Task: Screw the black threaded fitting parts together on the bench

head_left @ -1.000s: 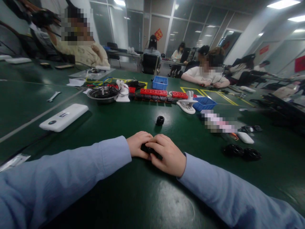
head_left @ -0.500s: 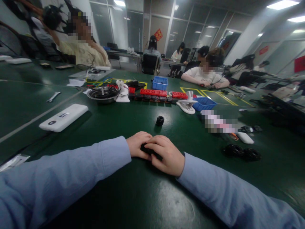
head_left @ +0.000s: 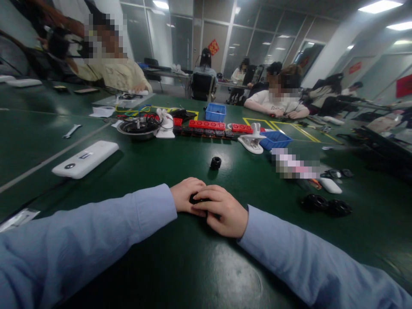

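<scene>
Near the middle of the green table, my left hand (head_left: 183, 194) is closed around a small black plastic part (head_left: 193, 199). My right hand (head_left: 227, 213) curls over the same part from the right, its fingers wrapped across it and touching my left fingers. Most of the part is hidden, so its exact shape cannot be made out. Just beyond my hands a short black ring-shaped fitting with a hole, like a cable gland (head_left: 216, 162), stands on the table. To the right lie two larger black round fittings (head_left: 316, 202), side by side.
A white power bank (head_left: 86, 159) with a cable lies left, a wrench (head_left: 72, 131) behind it. Across the back stand a metal bowl (head_left: 137, 134), red-and-black power strips (head_left: 207, 125), a white clip stand (head_left: 252, 143) and blue bins (head_left: 215, 112). Co-workers (head_left: 277, 103) sit beyond.
My right fingers have shifted slightly over the black plastic part, now covering more of it. My left hand stays in place. At the far left, a co-worker moves a dark headset.
</scene>
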### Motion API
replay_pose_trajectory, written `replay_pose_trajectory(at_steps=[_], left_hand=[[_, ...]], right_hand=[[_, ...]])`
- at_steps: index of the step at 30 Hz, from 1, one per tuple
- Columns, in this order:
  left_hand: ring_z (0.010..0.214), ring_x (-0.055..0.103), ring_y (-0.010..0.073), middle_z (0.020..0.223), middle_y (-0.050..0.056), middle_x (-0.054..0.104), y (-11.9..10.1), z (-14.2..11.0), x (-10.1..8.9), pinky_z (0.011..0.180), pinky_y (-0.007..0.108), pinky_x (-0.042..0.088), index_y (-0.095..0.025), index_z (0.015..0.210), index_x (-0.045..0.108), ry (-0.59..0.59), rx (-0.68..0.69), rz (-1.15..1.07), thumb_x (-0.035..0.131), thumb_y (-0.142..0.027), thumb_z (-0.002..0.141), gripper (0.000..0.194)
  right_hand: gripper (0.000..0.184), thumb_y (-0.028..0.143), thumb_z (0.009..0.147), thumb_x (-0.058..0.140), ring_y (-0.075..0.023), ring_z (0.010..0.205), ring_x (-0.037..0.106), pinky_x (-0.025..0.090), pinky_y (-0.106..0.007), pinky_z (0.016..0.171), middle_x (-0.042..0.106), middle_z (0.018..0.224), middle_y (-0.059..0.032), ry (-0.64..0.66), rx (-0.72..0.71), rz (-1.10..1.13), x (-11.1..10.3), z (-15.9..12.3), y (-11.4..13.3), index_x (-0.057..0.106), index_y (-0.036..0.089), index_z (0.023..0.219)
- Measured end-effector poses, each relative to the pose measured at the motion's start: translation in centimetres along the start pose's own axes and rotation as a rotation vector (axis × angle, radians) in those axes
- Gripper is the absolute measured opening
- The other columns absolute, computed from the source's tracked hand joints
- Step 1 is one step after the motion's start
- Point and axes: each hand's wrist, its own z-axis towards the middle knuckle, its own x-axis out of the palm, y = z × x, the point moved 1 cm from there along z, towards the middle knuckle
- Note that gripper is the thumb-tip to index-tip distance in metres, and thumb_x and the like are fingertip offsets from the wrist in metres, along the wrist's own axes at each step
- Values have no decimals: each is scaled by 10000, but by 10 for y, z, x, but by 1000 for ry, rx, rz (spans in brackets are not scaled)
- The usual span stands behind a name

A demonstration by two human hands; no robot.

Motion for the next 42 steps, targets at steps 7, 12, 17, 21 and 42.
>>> replay_pose_trajectory(at_steps=[7, 12, 17, 21, 42], left_hand=[[928, 560, 228, 957, 65, 614, -2, 0, 1, 872, 370, 402, -167, 902, 636, -19, -8, -4, 577, -659, 736, 522], [901, 555, 224, 938, 51, 606, -3, 0, 1, 857, 358, 404, -164, 949, 617, -12, -53, -3, 623, -644, 702, 540], [957, 556, 249, 1005, 61, 611, -1, 1, -1, 899, 395, 390, -182, 1024, 611, 36, -61, -10, 641, -624, 702, 548], [1027, 549, 283, 1078, 82, 611, -2, 1, -2, 964, 454, 366, -188, 1112, 583, 59, -81, -43, 643, -610, 705, 589], [886, 554, 259, 951, 82, 620, 12, 0, 11, 847, 395, 418, -158, 934, 590, -22, -27, -22, 635, -621, 663, 538]], right_hand=[[369, 76, 697, 433, -181, 994, 612, 446, -388, 938, 704, 1002, -71, 45, 24, -22, 1, -1, 1, 656, 171, 975], [485, 110, 637, 418, -198, 1163, 525, 207, -461, 1119, 678, 1108, -33, -31, 20, -16, -2, -5, 3, 616, 212, 1068], [441, 153, 671, 452, -219, 1117, 520, 212, -471, 1102, 663, 1076, -41, -153, 144, -42, -6, -7, 0, 596, 212, 1084], [372, 234, 756, 474, -239, 1056, 539, 303, -481, 1029, 647, 1054, -74, -156, 320, -35, -10, -7, -6, 554, 188, 1116], [328, 435, 816, 616, -250, 824, 568, 465, -358, 676, 621, 833, -118, 384, 608, -525, -12, 32, 22, 640, 118, 897]])
